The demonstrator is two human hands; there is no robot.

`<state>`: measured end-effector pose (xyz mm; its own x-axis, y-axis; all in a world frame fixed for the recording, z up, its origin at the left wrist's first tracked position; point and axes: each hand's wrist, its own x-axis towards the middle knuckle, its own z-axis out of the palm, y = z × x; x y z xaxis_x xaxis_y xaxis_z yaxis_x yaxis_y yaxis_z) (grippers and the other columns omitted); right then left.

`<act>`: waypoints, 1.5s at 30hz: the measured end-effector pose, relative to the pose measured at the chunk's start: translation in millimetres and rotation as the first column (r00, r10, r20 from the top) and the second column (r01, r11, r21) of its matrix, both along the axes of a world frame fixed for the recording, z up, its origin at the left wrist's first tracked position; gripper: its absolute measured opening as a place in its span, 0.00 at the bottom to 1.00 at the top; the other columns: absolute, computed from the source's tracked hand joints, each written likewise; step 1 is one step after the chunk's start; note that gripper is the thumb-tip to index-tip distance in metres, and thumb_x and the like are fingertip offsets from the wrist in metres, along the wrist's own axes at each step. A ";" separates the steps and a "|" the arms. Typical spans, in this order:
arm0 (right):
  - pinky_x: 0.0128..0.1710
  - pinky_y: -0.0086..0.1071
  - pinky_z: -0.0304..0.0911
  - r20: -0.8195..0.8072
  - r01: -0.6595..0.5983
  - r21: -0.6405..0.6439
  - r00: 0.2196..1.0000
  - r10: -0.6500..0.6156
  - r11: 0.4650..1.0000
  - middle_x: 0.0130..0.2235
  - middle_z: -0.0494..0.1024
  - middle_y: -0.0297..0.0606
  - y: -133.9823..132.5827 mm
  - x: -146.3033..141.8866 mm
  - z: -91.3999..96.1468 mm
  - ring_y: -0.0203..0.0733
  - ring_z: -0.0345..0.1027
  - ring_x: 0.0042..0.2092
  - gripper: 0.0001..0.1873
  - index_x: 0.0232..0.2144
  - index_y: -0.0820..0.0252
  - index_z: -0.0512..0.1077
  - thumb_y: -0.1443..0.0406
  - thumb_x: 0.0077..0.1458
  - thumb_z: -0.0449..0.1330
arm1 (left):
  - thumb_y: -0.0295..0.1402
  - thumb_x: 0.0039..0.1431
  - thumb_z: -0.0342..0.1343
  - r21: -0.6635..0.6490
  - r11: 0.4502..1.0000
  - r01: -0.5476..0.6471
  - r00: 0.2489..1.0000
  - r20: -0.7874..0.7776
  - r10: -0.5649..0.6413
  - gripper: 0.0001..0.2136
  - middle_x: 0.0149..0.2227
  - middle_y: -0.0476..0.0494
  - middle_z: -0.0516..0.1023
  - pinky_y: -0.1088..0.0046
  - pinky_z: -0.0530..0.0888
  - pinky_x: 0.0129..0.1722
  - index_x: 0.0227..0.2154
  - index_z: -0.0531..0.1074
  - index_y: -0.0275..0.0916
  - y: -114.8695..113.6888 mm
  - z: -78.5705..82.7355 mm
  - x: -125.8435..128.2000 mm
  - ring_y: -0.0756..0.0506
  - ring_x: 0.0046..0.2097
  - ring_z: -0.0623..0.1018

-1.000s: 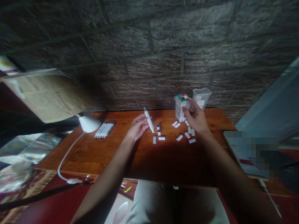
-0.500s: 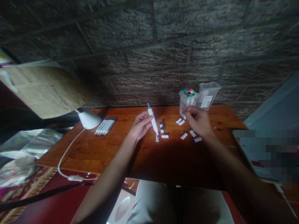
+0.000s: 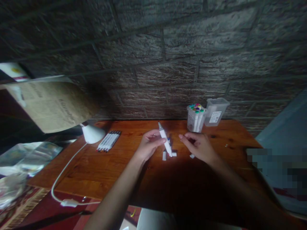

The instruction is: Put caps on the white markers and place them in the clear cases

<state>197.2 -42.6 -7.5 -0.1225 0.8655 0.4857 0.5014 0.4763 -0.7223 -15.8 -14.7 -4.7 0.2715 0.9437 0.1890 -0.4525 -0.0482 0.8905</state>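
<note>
My left hand point(image 3: 151, 145) is closed around a white marker point(image 3: 164, 139), held at a slant with its grey, uncapped tip pointing up and away. Below its lower end lie several small marker caps, among them a white cap point(image 3: 164, 156) standing by another white cap point(image 3: 174, 154) on its side. My right hand point(image 3: 198, 145) hovers over the table to the right, thumb and fingers drawn together; whatever they hold, if anything, is hidden. Another cap point(image 3: 192, 156) peeks out beneath it. Behind it stands a clear box of markers point(image 3: 195, 121) with coloured ends.
An empty clear container point(image 3: 216, 111) stands beside the marker box, near the brick wall point(image 3: 153, 80). A row of white markers point(image 3: 109, 141) lies on the wooden table point(image 3: 129, 137) at left, next to a white lamp base point(image 3: 92, 133) with its cord. A pale flat object point(image 3: 266, 172) is at right.
My right hand has come back from the front of the marker box, toward the marker in my left hand. It now covers most of the right-hand caps. The view has tilted up slightly.
</note>
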 end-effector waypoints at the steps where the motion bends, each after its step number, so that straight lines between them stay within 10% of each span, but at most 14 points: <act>1: 0.23 0.30 0.48 -0.007 0.002 -0.007 1.000 -0.002 1.000 0.18 0.61 0.28 -0.6 -0.6 0.1 0.31 0.53 0.22 0.24 0.17 0.59 0.64 0.54 0.62 0.56 | 0.29 0.35 0.76 0.007 1.000 -0.003 1.000 -0.013 0.004 0.15 0.28 0.49 0.82 0.76 0.75 0.33 0.29 0.81 0.38 -0.1 0.1 0.3 0.51 0.30 0.78; 8: 0.22 0.30 0.53 -0.198 -0.022 -0.073 0.980 0.007 0.997 0.23 0.75 0.33 -5.5 -5.2 -0.8 0.35 0.62 0.23 0.15 0.32 0.59 0.79 0.53 0.55 0.64 | 0.28 0.38 0.75 0.104 0.990 -0.098 0.992 -0.075 0.106 0.12 0.29 0.50 0.82 0.75 0.75 0.39 0.29 0.81 0.39 2.4 -1.2 2.1 0.52 0.32 0.78; 17: 0.32 0.31 0.66 -0.380 -0.230 -0.095 0.908 0.178 0.969 0.33 0.83 0.36 -4.1 -17.8 -9.3 0.40 0.77 0.35 0.16 0.25 0.56 0.66 0.58 0.51 0.69 | 0.28 0.39 0.74 0.161 0.980 -0.120 0.980 -0.136 0.143 0.10 0.27 0.50 0.81 0.74 0.75 0.38 0.27 0.80 0.37 1.1 -3.0 8.9 0.51 0.30 0.77; 31: 0.30 0.29 0.59 -0.446 -0.269 -0.151 0.877 0.177 0.951 0.28 0.73 0.30 0.6 -10.1 0.1 0.33 0.65 0.29 0.13 0.27 0.56 0.64 0.61 0.49 0.67 | 0.42 0.52 0.68 0.224 0.956 -0.188 0.915 -0.313 0.254 0.12 0.31 0.45 0.81 0.75 0.71 0.35 0.32 0.81 0.37 4.9 -3.2 6.9 0.50 0.32 0.76; 36: 0.23 0.28 0.52 -0.646 -0.319 -0.141 0.747 0.157 0.937 0.27 0.69 0.27 7.2 14.1 10.0 0.31 0.56 0.24 0.14 0.41 0.52 0.71 0.59 0.51 0.63 | 0.41 0.53 0.67 0.416 0.890 -0.187 0.781 -0.486 0.392 0.11 0.26 0.47 0.79 0.76 0.66 0.30 0.30 0.81 0.37 5.6 -5.6 3.6 0.51 0.27 0.72; 45: 0.20 0.31 0.45 -0.719 -0.341 -0.120 0.677 0.155 0.932 0.28 0.74 0.33 -1.4 43.4 39.4 0.33 0.45 0.21 0.20 0.44 0.51 0.73 0.52 0.50 0.57 | 0.34 0.58 0.63 0.725 0.643 0.246 0.639 -0.621 0.455 0.05 0.32 0.43 0.82 0.67 0.67 0.41 0.37 0.82 0.44 -0.9 -15.1 14.1 0.44 0.35 0.76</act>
<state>240.6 -44.1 31.9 -0.0614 0.9467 0.3162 -0.2935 0.2857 -0.9123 -1.7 -15.6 -19.8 0.5436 0.6141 0.5721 0.3480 -0.7852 0.5122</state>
